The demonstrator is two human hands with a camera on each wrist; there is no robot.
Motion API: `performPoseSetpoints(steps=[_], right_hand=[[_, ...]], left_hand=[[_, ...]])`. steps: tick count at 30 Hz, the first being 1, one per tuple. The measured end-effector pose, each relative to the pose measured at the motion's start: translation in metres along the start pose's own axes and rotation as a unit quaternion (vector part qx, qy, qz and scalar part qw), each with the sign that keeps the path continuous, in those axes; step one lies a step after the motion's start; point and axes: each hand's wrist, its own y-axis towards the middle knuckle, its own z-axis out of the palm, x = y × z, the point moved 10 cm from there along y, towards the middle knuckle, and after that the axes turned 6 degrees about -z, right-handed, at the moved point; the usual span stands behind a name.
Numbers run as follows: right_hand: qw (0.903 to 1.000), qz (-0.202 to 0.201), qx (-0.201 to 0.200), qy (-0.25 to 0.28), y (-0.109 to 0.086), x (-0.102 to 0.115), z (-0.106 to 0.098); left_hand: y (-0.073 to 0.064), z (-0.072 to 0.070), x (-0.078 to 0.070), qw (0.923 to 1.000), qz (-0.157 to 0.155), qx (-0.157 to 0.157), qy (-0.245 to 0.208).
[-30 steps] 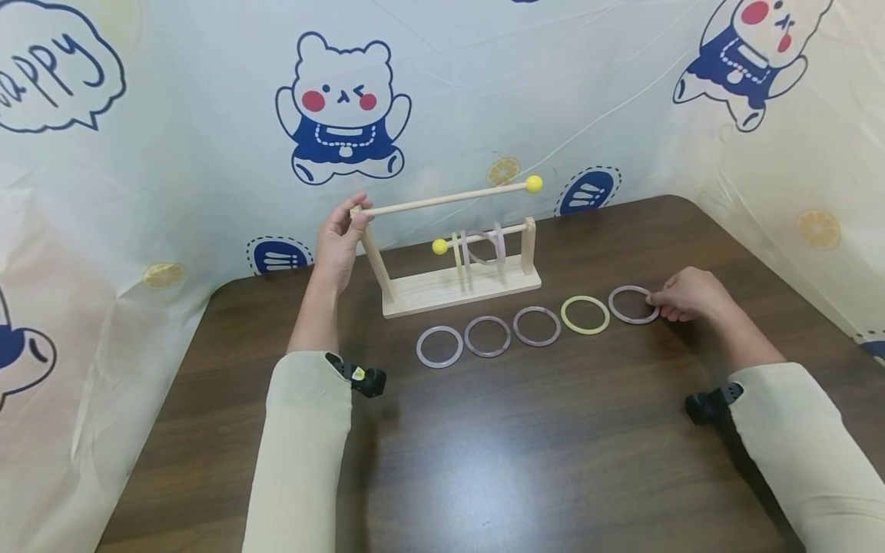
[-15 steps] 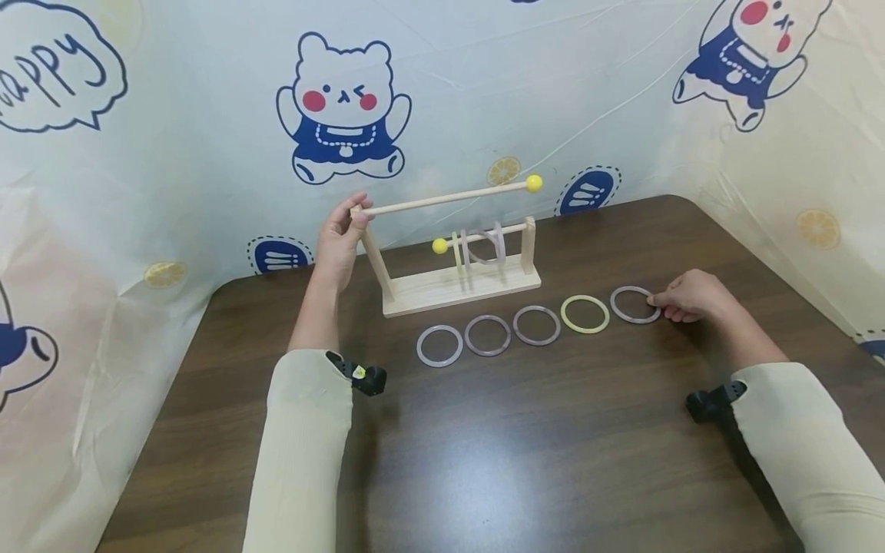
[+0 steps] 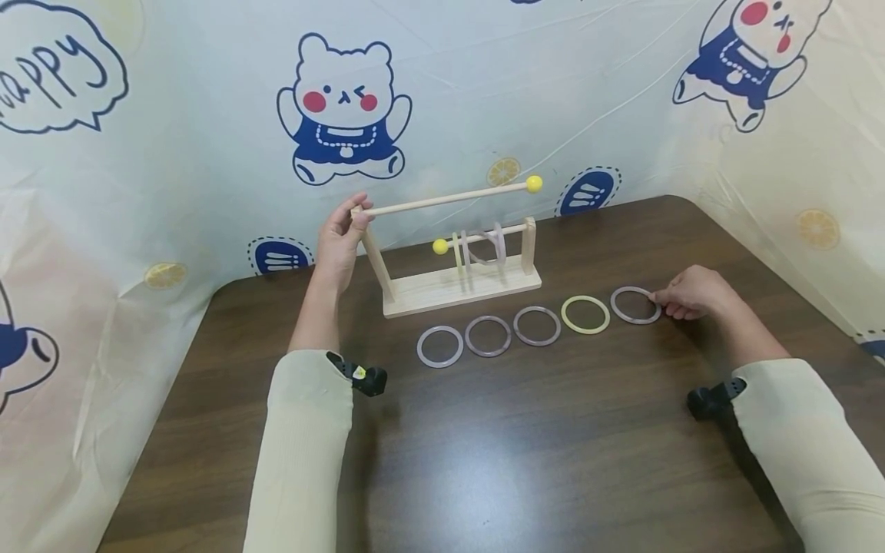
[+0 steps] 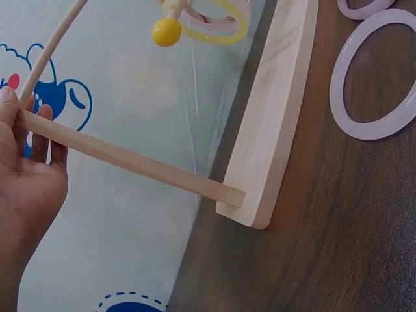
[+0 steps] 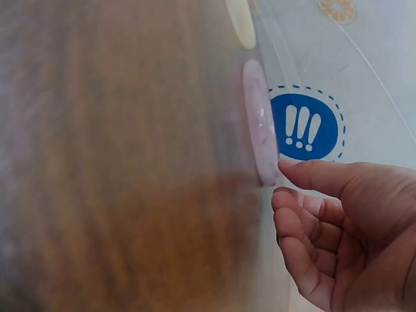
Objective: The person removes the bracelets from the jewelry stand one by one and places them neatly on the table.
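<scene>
My left hand (image 3: 336,244) grips the top of the left post (image 4: 130,156) of a wooden bangle stand (image 3: 429,296). The upper rod (image 3: 449,200) runs right from that post and ends in a yellow ball. On the lower rod, yellow and lavender bangles (image 3: 501,244) hang behind its yellow ball (image 3: 440,246). At the right end of a row on the table, my right hand (image 3: 694,292) pinches the near edge of a lavender bangle (image 3: 614,306), its thumb visibly touching it in the right wrist view. This bangle lies flat.
To its left in the row lie a yellow bangle (image 3: 585,332) and three lavender bangles, the leftmost bangle (image 3: 420,347) in front of the stand. A printed cloth (image 3: 456,92) hangs behind the brown table (image 3: 553,445). Both wrists carry a small black camera (image 3: 369,382).
Almost nothing differs. The right hand and the bangle it pinches have shifted very slightly to the right; the left hand and stand stay still.
</scene>
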Motion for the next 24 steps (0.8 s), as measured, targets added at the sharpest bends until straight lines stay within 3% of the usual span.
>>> performPoseSetpoints(steps=[11, 24], right_hand=[[0.9957, -0.043, -0.065, -0.05, 0.002, 0.036, -0.022], [0.9893, -0.059, -0.123, -0.052, 0.006, 0.072, -0.021]], left_hand=[[0.0, 0.001, -0.001, 1.0, 0.005, 0.001, 0.002], [0.0, 0.0, -0.001, 1.0, 0.008, -0.001, 0.003]])
